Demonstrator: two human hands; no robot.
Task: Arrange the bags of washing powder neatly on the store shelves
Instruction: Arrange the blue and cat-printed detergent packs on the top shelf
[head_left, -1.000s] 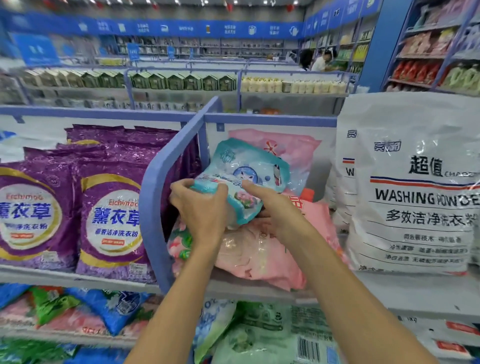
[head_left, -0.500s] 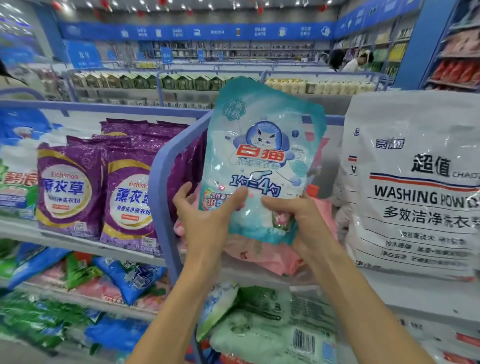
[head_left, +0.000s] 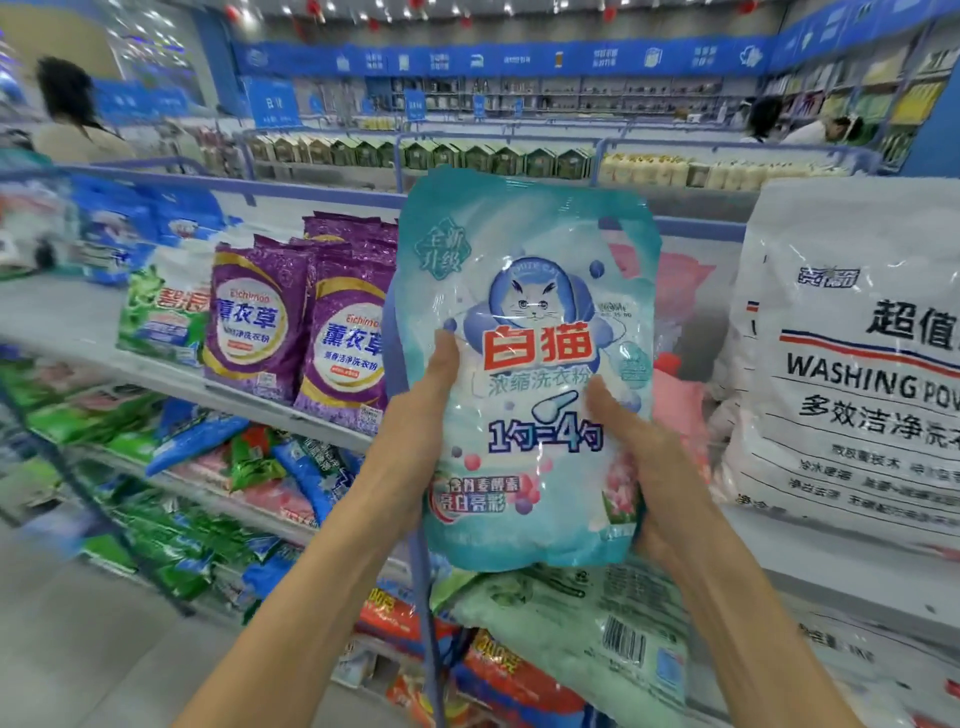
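The person holds the teal bag of washing powder (head_left: 530, 291) upright between both hands. The left hand (head_left: 415, 431) grips its left edge and the right hand (head_left: 660, 478) its lower right corner. Each thumb presses on the front. The other fingers are hidden behind. Purple bags (head_left: 343, 353) stand on the shelf to its left.

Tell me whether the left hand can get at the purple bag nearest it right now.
Probably not yet: the left hand grips the teal bag along with the right hand. Once freed, likely yes: the purple bag stands just left of it, nothing blocking.
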